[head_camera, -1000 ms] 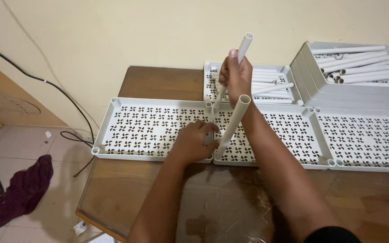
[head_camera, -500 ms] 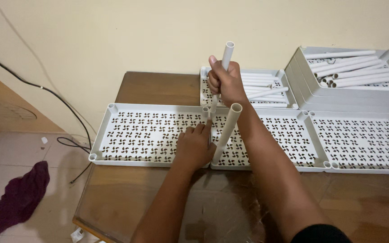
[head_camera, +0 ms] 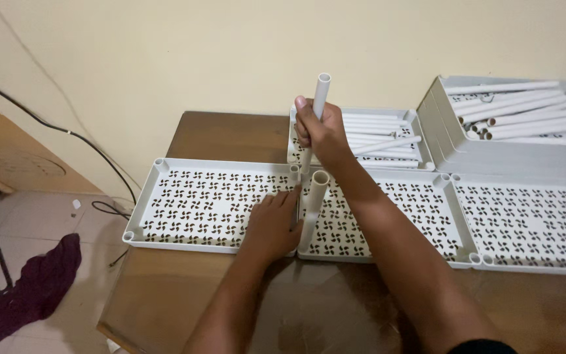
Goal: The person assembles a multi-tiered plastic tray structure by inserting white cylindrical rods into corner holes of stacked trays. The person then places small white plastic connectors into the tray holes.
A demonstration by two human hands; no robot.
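Since half a second ago the right hand (head_camera: 321,134) has brought its white tube (head_camera: 318,111) from a slant to nearly upright, its foot now at the far corner socket where two trays meet. That hand is closed round the tube just above its middle, thumb on the near side. The left hand (head_camera: 271,223) lies flat, fingers spread and holding nothing, pressing on the left perforated tray (head_camera: 185,203) beside a second upright tube (head_camera: 313,210) standing at the near corner.

Judging by looks, the tubes are light, rigid plastic, smooth and a little slippery; a mid-length grasp gives best control for steering the foot into a socket.

Right of the seam sit the middle tray (head_camera: 388,216) and another tray (head_camera: 532,223), both bare. Behind, a shallow tray (head_camera: 414,121) holds loose tubes lying flat, and a stack of trays (head_camera: 447,137) carries more tubes on top, all on a brown table (head_camera: 230,134).
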